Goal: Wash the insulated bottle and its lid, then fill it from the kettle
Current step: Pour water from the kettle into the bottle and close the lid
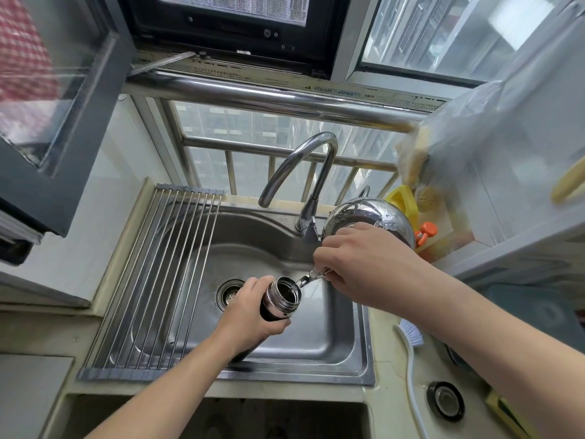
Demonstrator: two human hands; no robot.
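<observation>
Over the steel sink (335, 343), my left hand (250, 315) grips the black insulated bottle (280, 301) by its body. The bottle is uncapped, its steel mouth facing up and tilted slightly to the right. My right hand (364, 264) grips the shiny steel kettle (370, 220) by its handle and tips it to the left. The kettle's spout (302, 282) sits right at the rim of the bottle's mouth. My fingers hide most of the handle. The bottle's lid is not clearly in view.
A curved faucet (304, 160) rises behind the sink. A roll-up rod rack (158, 280) covers the sink's left part. On the right counter lie a white-handled brush (410, 332), a round metal piece (444, 400), a yellow jug (402, 198) and an orange-capped item (425, 232).
</observation>
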